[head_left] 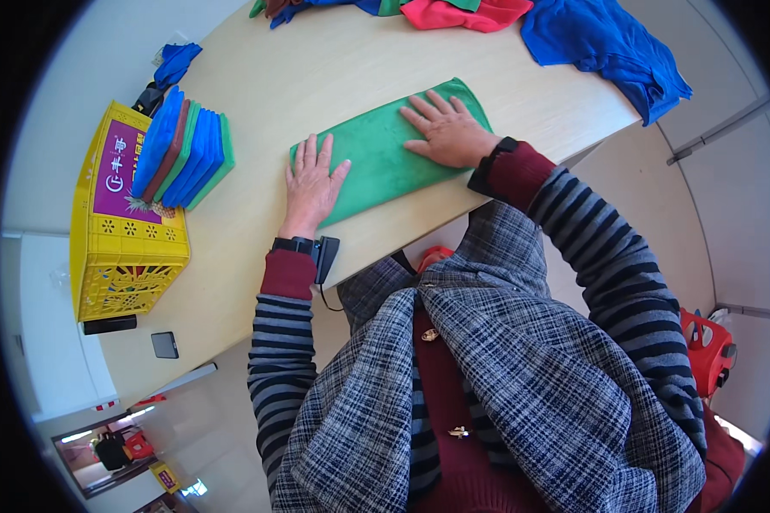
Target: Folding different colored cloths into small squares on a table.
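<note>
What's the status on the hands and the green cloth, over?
Left hand and right hand both flat, open, on the green cloth. Cloth folded, lying on the table. Nothing on top of it.

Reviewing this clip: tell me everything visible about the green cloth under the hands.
The green cloth is a soft, matte, towel-like rectangle lying flat near the front edge of the pale wooden table, its long side running diagonally across the picture. It looks smoothed out, possibly folded, with rounded corners and few wrinkles. The left hand lies palm down, fingers spread, on its left end; the right hand presses flat on its right end. Nothing else touches it; the other cloths lie apart.
</note>
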Demonstrator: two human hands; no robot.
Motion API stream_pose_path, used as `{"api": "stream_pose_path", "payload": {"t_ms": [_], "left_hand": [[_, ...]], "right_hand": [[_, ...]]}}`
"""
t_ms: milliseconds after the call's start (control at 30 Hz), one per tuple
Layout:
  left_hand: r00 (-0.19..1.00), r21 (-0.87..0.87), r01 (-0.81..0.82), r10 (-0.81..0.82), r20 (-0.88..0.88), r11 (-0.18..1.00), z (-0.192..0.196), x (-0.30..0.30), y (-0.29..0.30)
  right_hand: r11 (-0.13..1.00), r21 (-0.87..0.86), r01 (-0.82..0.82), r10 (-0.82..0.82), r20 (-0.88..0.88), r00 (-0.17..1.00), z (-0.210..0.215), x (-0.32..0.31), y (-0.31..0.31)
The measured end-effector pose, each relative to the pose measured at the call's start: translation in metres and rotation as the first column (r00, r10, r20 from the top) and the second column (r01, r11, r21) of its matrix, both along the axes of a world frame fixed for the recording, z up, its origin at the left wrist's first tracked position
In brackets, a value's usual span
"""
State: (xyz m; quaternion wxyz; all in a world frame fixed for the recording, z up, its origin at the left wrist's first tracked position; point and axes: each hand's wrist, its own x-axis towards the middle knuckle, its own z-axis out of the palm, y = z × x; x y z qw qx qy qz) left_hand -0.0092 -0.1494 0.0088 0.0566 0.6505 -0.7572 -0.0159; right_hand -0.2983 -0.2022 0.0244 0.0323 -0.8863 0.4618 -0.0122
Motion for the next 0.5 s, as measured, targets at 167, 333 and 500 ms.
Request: {"api": "stream_pose_path", "payload": {"t_ms": [167, 333, 500], "left_hand": [[0.999, 0.004, -0.047, 0.047, -0.018, 0.999, 0.002, 0.014, 0.003], [0.982, 0.004, -0.149, 0.147, 0.123, 0.989, 0.013, 0.001, 0.014], [0.996, -0.113, 0.04, -0.03, 0.085, 0.993, 0.02, -0.061, 0.027]], "right_hand": [[0.995, -0.061, 0.075, -0.073, 0.035, 0.997, -0.01, -0.025, -0.006], [0.974, -0.072, 0.214, -0.212, 0.039, 0.976, -0.003, -0.032, 0.004], [0.962, -0.225, 0.154, -0.113, 0.188, 0.976, -0.008, -0.004, 0.036]]}}
